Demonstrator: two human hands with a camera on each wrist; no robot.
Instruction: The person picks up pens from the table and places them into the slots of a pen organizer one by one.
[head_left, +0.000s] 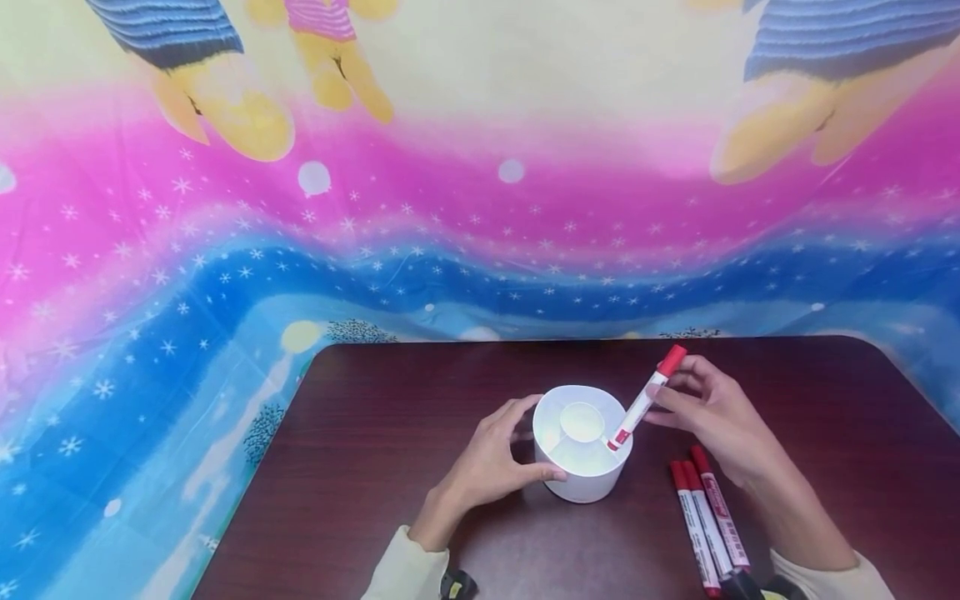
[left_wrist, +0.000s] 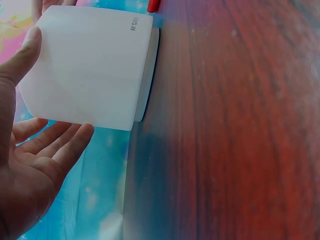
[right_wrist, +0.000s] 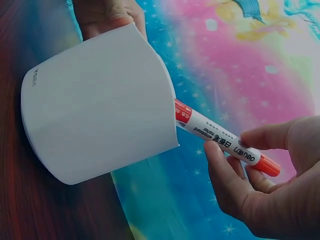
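Note:
A round white pen holder (head_left: 583, 487), divided inside with a ring-shaped middle compartment, stands on the dark table. My left hand (head_left: 487, 467) grips it from the left, thumb at the front near the rim and fingers round the far side. In the left wrist view, the thumb and fingers span the holder's white wall (left_wrist: 85, 67). My right hand (head_left: 712, 417) pinches a white whiteboard marker with a red cap (head_left: 645, 404) between thumb and fingers. The marker tilts, its lower end just inside the holder's right rim. The right wrist view shows that end (right_wrist: 183, 111) partly behind the wall.
Several red-capped markers (head_left: 697, 517) lie side by side on the table (head_left: 390, 417), right of the holder and beneath my right forearm. Behind the table's far edge hangs a colourful printed cloth (head_left: 450, 217).

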